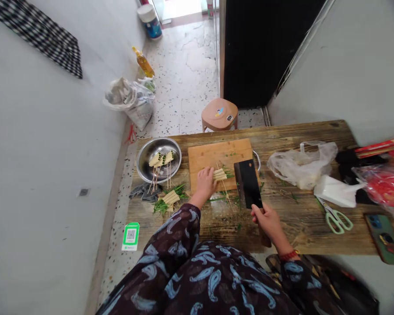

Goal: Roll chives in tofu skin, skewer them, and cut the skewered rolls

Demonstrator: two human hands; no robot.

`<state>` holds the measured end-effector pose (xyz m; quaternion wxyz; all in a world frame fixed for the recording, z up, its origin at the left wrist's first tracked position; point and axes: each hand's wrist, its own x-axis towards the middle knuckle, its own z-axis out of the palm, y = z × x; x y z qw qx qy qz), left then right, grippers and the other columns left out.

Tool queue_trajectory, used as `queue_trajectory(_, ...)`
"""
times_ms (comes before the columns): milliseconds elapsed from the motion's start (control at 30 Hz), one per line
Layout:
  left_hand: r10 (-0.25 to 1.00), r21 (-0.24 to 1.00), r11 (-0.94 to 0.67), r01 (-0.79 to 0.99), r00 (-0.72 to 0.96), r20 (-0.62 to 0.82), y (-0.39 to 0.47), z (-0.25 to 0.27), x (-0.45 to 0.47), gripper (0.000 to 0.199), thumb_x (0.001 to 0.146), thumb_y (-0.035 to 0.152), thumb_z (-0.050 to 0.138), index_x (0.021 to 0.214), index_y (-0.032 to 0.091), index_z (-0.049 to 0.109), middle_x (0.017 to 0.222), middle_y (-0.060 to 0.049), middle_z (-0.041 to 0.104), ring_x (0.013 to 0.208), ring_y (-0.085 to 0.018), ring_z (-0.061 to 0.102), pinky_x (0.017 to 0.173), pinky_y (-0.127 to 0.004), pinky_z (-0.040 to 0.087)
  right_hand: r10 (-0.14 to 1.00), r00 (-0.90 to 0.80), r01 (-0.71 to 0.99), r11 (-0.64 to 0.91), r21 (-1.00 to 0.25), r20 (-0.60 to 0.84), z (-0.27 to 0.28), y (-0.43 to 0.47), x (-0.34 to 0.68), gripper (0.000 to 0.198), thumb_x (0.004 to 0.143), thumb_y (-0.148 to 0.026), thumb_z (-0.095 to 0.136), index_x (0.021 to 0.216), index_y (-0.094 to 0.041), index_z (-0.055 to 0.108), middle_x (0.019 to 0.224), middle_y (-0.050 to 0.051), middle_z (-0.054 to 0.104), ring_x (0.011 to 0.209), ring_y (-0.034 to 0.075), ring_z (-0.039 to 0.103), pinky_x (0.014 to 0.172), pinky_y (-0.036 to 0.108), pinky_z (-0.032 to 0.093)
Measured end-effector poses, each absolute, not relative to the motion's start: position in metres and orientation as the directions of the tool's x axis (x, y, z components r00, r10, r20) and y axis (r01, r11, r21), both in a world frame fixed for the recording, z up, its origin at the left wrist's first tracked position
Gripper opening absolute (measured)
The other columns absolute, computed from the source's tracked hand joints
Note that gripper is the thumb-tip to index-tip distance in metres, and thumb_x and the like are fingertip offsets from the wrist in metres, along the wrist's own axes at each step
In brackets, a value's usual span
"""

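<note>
My right hand [267, 221] is wrapped round the handle of a cleaver [248, 181], whose broad dark blade hangs over the right edge of the wooden cutting board [203, 156]. On the board, my left hand [206, 181] grips the left end of a bunch of skewered pale rolls [219, 175] with green stalks inside. Green ends stick out of the rolls toward the blade, a little apart from it. A second bunch of skewered rolls [171, 197], its greens untrimmed, lies left of my left forearm. Shorter skewered rolls [162, 159] sit in a metal bowl [141, 162].
A plastic bag [304, 164], a white container [336, 191], green-handled scissors [338, 221] and a phone [385, 236] lie on the right of the wooden table [302, 131]. A grey cloth [144, 191] is by the bowl. Beyond the table stands a stool [219, 113].
</note>
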<state>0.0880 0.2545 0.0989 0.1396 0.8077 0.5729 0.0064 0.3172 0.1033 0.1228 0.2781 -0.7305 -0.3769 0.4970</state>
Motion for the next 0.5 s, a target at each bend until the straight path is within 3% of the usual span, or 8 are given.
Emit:
queue_trajectory(233,0.863,0.243,-0.443,0.863,0.484,-0.147,0.219,0.081,0.094,0.077,0.083,0.041,0.054,0.146,0.010,0.020,0.155,-0.016,0.019,0.144,-0.028,0.014,0.116,-0.045,0.015,0.924,0.085,0.641,-0.338,-0.689,-0.373,0.127,0.129,0.303,0.042,0.089,-0.053,0.037,0.087,-0.018,0.061,0.057,0.002,0.060,0.050,0.016,0.055,0.049,0.025,0.034)
queue_trajectory(500,0.848,0.248,-0.455,0.855,0.501,-0.174,0.222,0.073,0.099,0.085,0.082,0.049,0.053,0.147,0.009,0.017,0.157,-0.016,0.010,0.145,-0.028,0.005,0.118,-0.046,0.008,0.915,0.084,0.668,-0.345,-0.659,-0.394,0.134,0.137,0.297,0.049,0.088,-0.057,0.036,0.094,-0.017,0.062,0.055,0.001,0.058,0.048,0.016,0.053,0.050,0.024,0.036)
